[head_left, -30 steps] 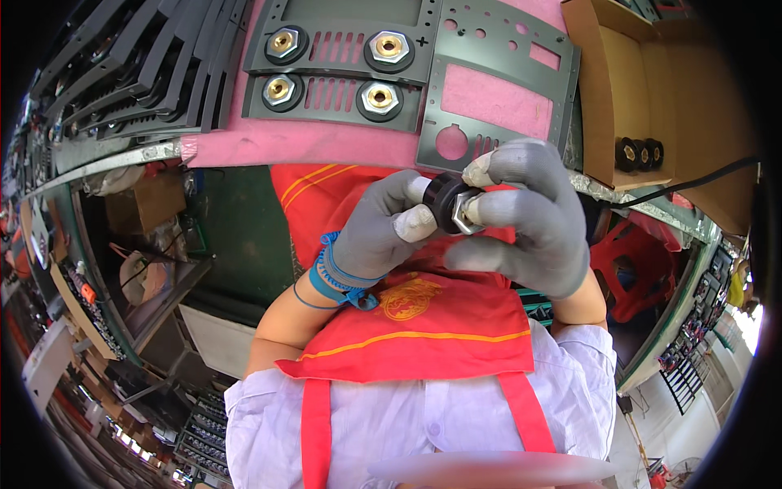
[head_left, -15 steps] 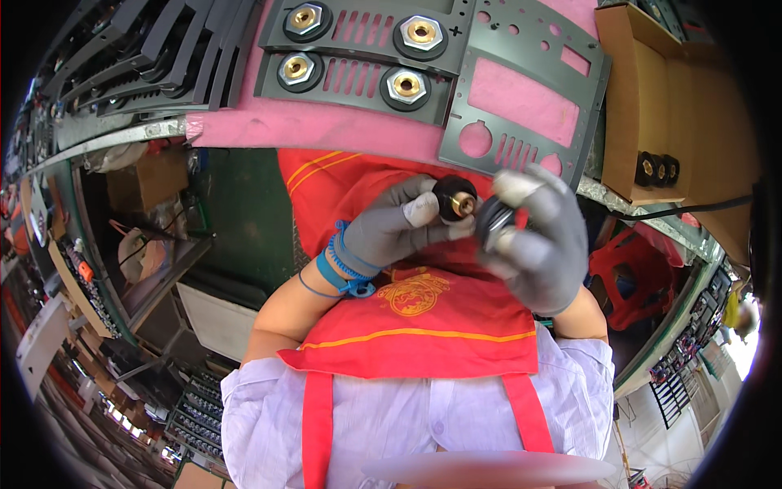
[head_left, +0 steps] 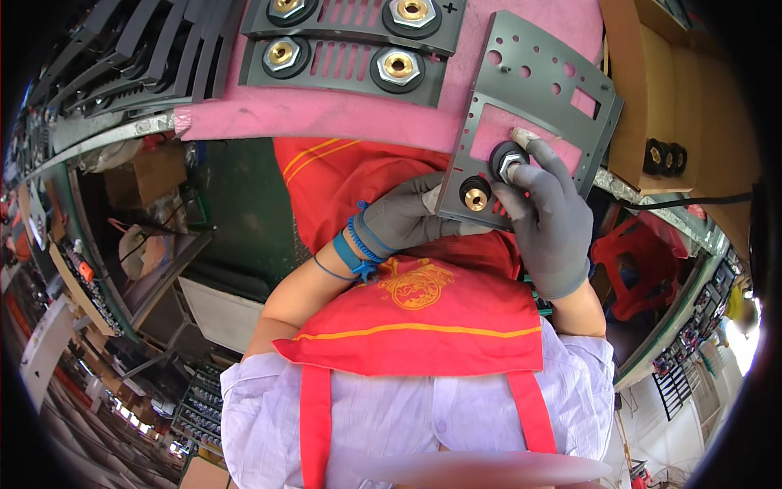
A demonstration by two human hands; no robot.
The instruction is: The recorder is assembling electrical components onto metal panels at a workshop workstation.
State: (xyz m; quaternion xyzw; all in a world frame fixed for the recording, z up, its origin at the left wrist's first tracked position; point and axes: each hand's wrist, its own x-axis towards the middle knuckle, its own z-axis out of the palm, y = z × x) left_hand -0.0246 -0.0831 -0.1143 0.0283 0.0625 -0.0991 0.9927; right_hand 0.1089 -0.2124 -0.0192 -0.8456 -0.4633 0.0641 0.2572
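Observation:
A dark grey metal panel point(head_left: 521, 90) with cut-out holes lies tilted over the front edge of the pink bench top. My left hand point(head_left: 405, 218), in a grey glove, is closed at its lower left corner, with fingers hidden underneath. In the panel's lower left hole sits a black round fitting with a brass centre point(head_left: 475, 194). Just above and to the right of it, my gloved right hand point(head_left: 552, 216) pinches a black ring with a silver hex nut point(head_left: 510, 163) between thumb and fingers. This piece is apart from the fitting.
Two grey panels point(head_left: 342, 72) with brass-centred fittings and nuts lie at the back left. Further left stands a row of similar panels point(head_left: 155, 57). A cardboard box point(head_left: 664, 90) on the right holds several black fittings point(head_left: 664, 156). A red stool point(head_left: 635, 269) stands below.
The perforated panel has come nearer and turned. The black fitting, earlier in my left hand, now sits in its hole. My right hand has shifted slightly up with the ring and nut.

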